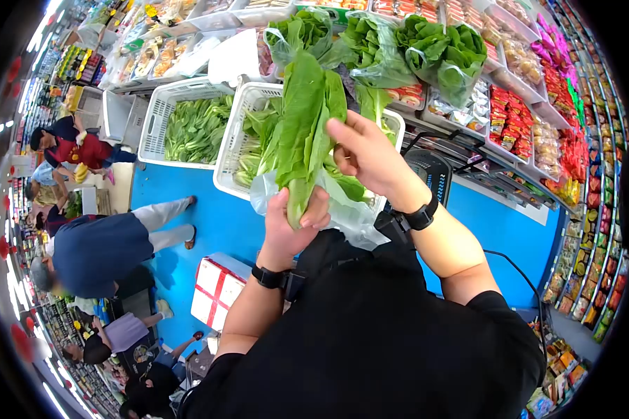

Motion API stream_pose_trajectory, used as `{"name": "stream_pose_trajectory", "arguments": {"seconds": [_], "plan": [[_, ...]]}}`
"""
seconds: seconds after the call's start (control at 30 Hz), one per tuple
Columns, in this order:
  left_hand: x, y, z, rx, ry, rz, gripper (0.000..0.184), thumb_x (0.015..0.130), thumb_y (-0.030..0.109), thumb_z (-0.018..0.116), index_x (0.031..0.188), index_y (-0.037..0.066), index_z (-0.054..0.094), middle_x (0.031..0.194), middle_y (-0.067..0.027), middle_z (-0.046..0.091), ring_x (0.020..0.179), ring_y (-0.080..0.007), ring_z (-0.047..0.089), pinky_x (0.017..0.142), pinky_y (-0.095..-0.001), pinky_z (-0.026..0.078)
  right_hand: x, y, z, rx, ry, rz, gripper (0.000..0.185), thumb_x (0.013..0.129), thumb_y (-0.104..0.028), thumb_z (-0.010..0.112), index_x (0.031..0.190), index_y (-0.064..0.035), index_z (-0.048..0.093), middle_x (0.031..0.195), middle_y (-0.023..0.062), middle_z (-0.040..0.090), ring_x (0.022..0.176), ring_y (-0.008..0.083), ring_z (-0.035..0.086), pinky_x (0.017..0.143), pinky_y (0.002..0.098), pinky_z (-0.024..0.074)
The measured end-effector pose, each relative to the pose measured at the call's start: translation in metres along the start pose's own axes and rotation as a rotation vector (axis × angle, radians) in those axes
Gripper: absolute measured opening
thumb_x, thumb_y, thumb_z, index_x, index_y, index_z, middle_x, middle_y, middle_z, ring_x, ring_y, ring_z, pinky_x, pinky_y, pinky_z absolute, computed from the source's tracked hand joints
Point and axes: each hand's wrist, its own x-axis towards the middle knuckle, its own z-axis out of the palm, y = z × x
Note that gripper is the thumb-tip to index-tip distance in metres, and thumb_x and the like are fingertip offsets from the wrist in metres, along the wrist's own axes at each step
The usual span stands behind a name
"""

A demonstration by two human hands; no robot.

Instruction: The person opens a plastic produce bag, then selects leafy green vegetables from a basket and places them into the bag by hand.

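A long head of leafy green lettuce (pixel 302 126) stands upright in front of me. My left hand (pixel 295 222) is closed around its pale stem end. At the right edge of the leaves is my right hand (pixel 370 150), its fingers curled and its thumb against the leaf. A clear plastic bag (pixel 353 220) hangs crumpled below and behind the lettuce, near my left hand; what holds it up is hidden. Behind the lettuce stands a white basket (pixel 228 143) of more leafy greens (pixel 258 140).
Another white basket (pixel 147 136) holds greens at the left. Bagged lettuces (pixel 377 49) line the shelf ahead, with red snack packets (pixel 511 119) to the right. A dark basket (pixel 430 171) sits by my right arm. A white box (pixel 217 290) and a person (pixel 105 244) are at left.
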Motion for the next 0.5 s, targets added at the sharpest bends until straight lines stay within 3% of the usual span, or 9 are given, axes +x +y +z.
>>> {"name": "stream_pose_trajectory", "arguments": {"seconds": [0.1,0.13,0.23,0.3,0.37,0.4,0.43,0.5], "plan": [[0.028,-0.021,0.018,0.092,0.010,0.101,0.069,0.104,0.059,0.043,0.123,-0.003,0.067,0.061,0.0047,0.042,0.062,-0.0111,0.037,0.065,-0.0289,0.032,-0.005,-0.006,-0.052,0.252,0.002,0.046,0.038,0.109,-0.042,0.061,0.126,-0.0076,0.061,0.104,-0.0017,0.064,0.068,0.0094,0.060,0.053,0.0225,0.0417],[0.033,-0.026,0.022,0.133,0.049,0.122,0.068,0.104,0.058,0.043,0.121,-0.003,0.067,0.060,0.0048,0.041,0.061,-0.0110,0.036,0.064,-0.0288,0.032,-0.004,-0.003,-0.070,0.265,-0.101,0.067,0.041,0.110,-0.047,0.057,0.126,-0.0094,0.061,0.109,-0.0025,0.064,0.074,0.0125,0.063,0.056,0.0242,0.0451],[0.041,-0.041,0.030,0.133,0.105,0.120,0.067,0.104,0.058,0.042,0.117,-0.003,0.068,0.059,0.0046,0.041,0.060,-0.0112,0.036,0.063,-0.0292,0.031,-0.007,0.008,-0.098,0.310,-0.219,0.139,0.038,0.111,-0.045,0.057,0.126,-0.0098,0.062,0.110,-0.0011,0.066,0.074,0.0139,0.063,0.059,0.0256,0.0467],[0.046,-0.048,0.034,0.100,0.101,0.108,0.067,0.104,0.058,0.042,0.116,-0.003,0.069,0.059,0.0043,0.041,0.060,-0.0113,0.036,0.062,-0.0296,0.031,-0.003,0.015,-0.112,0.334,-0.340,0.146,0.038,0.109,-0.040,0.062,0.131,-0.0100,0.061,0.112,0.0000,0.067,0.078,0.0145,0.063,0.062,0.0268,0.0482],[0.049,-0.054,0.037,0.130,0.037,0.022,0.066,0.104,0.057,0.041,0.118,-0.002,0.068,0.058,0.0032,0.042,0.061,-0.0116,0.039,0.061,-0.0308,0.031,-0.002,0.016,-0.116,0.387,-0.463,0.149,0.066,0.100,-0.044,0.074,0.151,-0.0072,0.051,0.131,0.0045,0.068,0.086,0.0125,0.063,0.067,0.0256,0.0483],[0.052,-0.054,0.041,0.139,-0.009,0.000,0.066,0.106,0.057,0.041,0.124,-0.002,0.066,0.067,0.0005,0.051,0.062,-0.0129,0.043,0.062,-0.0307,0.033,0.002,0.015,-0.116,0.451,-0.446,0.227,0.069,0.097,-0.035,0.079,0.152,-0.0069,0.050,0.131,0.0054,0.068,0.091,0.0126,0.065,0.067,0.0249,0.0462],[0.052,-0.057,0.046,0.138,-0.008,0.004,0.066,0.106,0.057,0.041,0.124,-0.002,0.066,0.067,0.0005,0.051,0.062,-0.0129,0.043,0.062,-0.0307,0.033,0.005,0.011,-0.117,0.448,-0.449,0.230,0.069,0.097,-0.035,0.079,0.152,-0.0069,0.050,0.131,0.0054,0.068,0.091,0.0126,0.065,0.067,0.0249,0.0462],[0.054,-0.063,0.058,0.323,0.364,0.001,0.067,0.108,0.056,0.039,0.134,-0.001,0.062,0.082,-0.0014,0.058,0.067,-0.0127,0.046,0.064,-0.0286,0.036,0.006,-0.004,-0.113,0.443,-0.337,0.155,0.068,0.097,-0.028,0.078,0.154,-0.0063,0.049,0.128,0.0069,0.070,0.098,0.0158,0.069,0.075,0.0275,0.0533]]}}
